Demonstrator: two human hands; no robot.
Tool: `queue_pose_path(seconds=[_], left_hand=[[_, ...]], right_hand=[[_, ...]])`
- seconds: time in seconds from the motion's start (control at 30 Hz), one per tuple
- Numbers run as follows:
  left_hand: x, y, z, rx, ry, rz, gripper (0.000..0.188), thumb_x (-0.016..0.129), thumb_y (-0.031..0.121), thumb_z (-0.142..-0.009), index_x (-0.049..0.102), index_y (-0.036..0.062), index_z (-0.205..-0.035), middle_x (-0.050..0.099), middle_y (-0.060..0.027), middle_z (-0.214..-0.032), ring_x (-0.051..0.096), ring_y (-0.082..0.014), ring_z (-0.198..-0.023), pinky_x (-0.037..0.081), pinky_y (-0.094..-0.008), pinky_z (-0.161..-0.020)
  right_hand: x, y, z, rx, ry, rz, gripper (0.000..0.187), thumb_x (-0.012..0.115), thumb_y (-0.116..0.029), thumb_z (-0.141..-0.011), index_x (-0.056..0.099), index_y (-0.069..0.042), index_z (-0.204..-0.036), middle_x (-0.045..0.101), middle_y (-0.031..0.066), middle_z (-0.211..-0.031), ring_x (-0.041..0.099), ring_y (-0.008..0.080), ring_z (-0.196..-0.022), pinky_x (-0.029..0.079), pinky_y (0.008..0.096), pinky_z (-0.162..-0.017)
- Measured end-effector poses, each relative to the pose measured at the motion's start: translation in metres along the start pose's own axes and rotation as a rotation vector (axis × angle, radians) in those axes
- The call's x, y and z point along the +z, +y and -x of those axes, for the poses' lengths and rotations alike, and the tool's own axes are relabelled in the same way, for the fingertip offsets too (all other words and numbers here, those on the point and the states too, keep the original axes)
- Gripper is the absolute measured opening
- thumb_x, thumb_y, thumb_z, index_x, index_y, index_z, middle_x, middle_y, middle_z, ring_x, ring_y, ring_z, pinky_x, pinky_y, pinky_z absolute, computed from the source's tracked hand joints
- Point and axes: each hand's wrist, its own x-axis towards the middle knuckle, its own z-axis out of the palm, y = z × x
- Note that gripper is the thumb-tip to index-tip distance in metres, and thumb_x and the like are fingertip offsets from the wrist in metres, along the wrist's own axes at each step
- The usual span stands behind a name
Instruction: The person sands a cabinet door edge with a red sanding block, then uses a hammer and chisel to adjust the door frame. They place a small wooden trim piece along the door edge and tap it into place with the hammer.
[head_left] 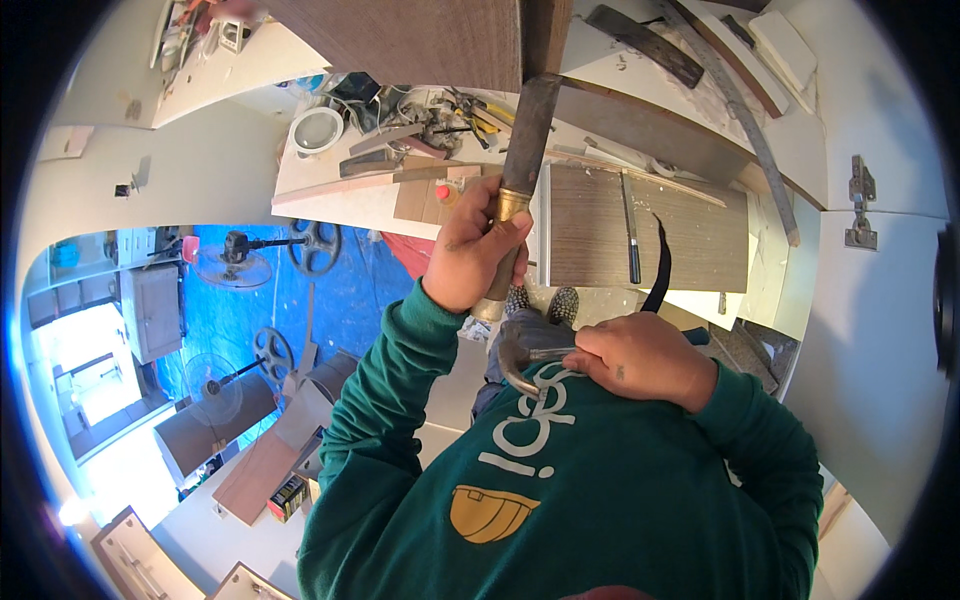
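Observation:
My left hand (pixel 470 245) is wrapped round the handle of a broad-bladed tool (pixel 530 145) with a brass collar. Its dark blade points away from me, and the tip meets the edge of a brown wood-grain panel (pixel 420 40); I cannot tell whether it touches. Close to my chest, my right hand (pixel 645 360) grips the shaft of a claw hammer (pixel 514 360). The hammer's metal head is on the left, below the tool's handle, and its blue grip end shows to the right of my hand. Part of the shaft is hidden by my fingers.
A slim tool with a black handle (pixel 633 255) lies on a brown board (pixel 585 230) ahead. Beside it is a curved black strip (pixel 660 265). Loose tools and cords (pixel 450 125) crowd the worktop behind. At left, fans (pixel 235 250) stand on blue sheeting (pixel 350 270).

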Motion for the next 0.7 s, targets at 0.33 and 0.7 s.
queue_pose_path(seconds=[0.33,0.7], left_hand=[[-0.006,-0.002,-0.002,0.065,-0.051,0.004,0.038,0.057,0.007,-0.099,0.041,-0.008,-0.131,0.058,-0.0088,-0.089,0.059,-0.0138,-0.058,0.05,-0.0283,-0.052],[-0.008,-0.008,-0.005,0.084,-0.063,-0.026,0.043,0.059,0.009,-0.098,0.041,-0.0079,-0.133,0.059,-0.009,-0.089,0.061,-0.0158,-0.058,0.052,-0.0296,-0.054]], right_hand=[[0.008,-0.006,-0.002,-0.17,0.038,-0.002,0.028,0.062,-0.028,-0.096,0.058,-0.004,-0.081,0.064,0.0182,-0.07,0.065,0.0393,-0.067,0.051,0.0484,-0.062],[0.017,-0.019,-0.014,-0.117,0.024,-0.034,0.03,0.062,-0.027,-0.096,0.054,-0.001,-0.082,0.062,0.023,-0.071,0.063,0.0443,-0.07,0.049,0.0514,-0.063]])
